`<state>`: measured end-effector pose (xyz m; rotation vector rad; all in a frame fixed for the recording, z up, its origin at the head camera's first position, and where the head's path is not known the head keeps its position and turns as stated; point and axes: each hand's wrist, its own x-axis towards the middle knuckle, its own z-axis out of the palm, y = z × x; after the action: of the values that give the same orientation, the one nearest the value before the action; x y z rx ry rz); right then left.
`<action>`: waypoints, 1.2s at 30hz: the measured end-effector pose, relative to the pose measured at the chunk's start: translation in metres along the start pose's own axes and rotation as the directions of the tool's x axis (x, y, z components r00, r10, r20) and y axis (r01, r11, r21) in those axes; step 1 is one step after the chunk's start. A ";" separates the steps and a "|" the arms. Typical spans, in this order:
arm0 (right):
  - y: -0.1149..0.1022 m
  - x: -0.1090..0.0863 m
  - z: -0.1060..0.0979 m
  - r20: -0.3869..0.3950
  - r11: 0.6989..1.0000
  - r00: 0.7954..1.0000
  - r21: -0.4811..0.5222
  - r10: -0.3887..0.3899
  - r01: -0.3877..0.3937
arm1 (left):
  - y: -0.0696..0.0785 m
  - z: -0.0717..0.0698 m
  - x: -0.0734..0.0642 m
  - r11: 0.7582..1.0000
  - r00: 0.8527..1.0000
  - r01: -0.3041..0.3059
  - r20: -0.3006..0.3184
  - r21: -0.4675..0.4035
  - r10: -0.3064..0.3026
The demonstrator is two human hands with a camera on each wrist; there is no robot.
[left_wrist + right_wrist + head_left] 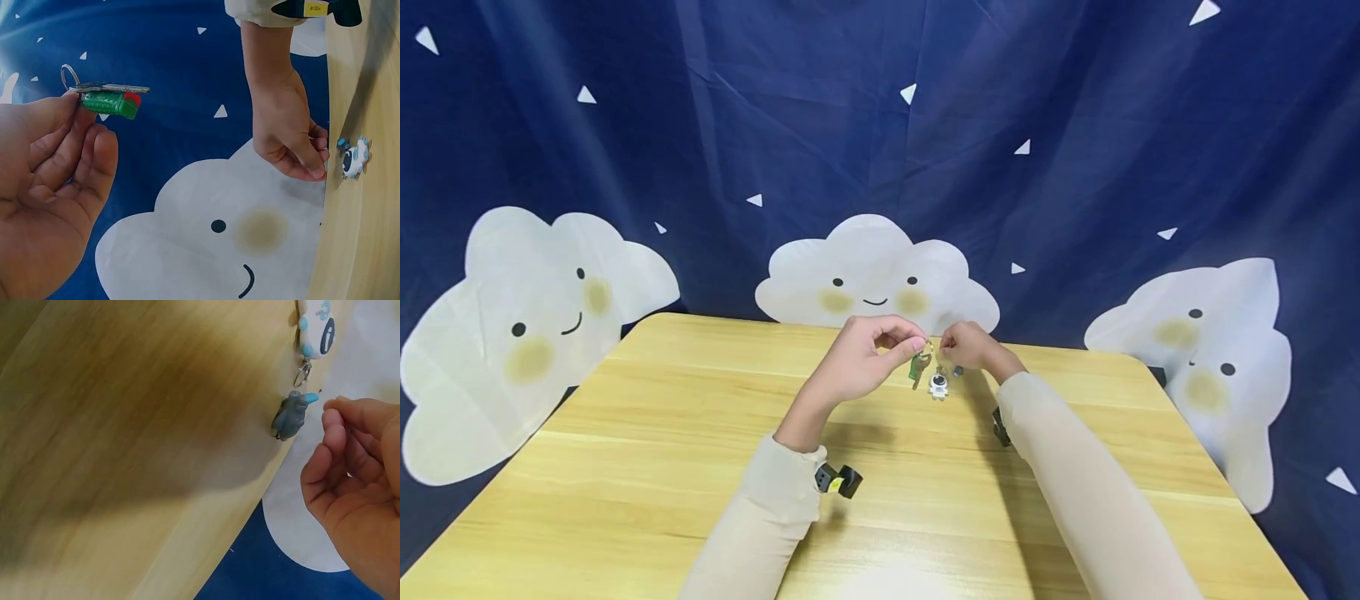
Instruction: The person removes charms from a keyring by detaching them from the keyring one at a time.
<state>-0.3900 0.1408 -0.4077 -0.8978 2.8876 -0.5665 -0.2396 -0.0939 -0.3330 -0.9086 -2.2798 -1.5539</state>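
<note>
My left hand (868, 358) pinches a metal key ring (65, 75) between thumb and forefinger, above the table. From the ring hang a key (125, 88) and a green charm (107, 104) with a red part. My right hand (972, 345) is close by on the right, fingers curled and thumb and forefinger tips together; nothing shows between them. Near those fingertips, in the right wrist view, a grey figure charm (290, 417) with a light blue part lies on the table. Beside it is a white astronaut charm (938, 385) with a small metal clasp (303, 370).
The light wooden table (662, 433) has rounded far corners. Behind it hangs a dark blue curtain (820, 100) with white clouds and triangles. A black wrist camera (839, 481) sits at the left cuff, another dark device (1001, 427) at the right forearm.
</note>
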 end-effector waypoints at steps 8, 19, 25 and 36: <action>-0.003 -0.007 -0.004 -0.020 1.000 1.000 0.008 -0.019 0.019 | 0.000 -0.001 0.000 1.000 1.000 0.008 -0.003 0.000 -0.008; -0.026 -0.027 -0.032 -0.092 0.992 0.988 -0.004 -0.127 0.127 | -0.001 0.002 0.000 1.000 1.000 0.017 -0.009 0.001 -0.017; -0.041 -0.041 -0.043 -0.123 0.985 0.977 -0.024 -0.174 0.172 | -0.001 0.002 0.000 1.000 0.999 0.024 -0.022 -0.003 -0.024; -0.074 -0.072 -0.058 -0.227 0.948 0.921 -0.034 -0.315 0.316 | -0.003 0.002 0.001 0.998 0.998 0.025 -0.062 0.064 -0.021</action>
<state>-0.3003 0.1440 -0.3302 -1.4010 2.9546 -0.7446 -0.2421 -0.0922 -0.3357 -0.8100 -2.2915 -1.4862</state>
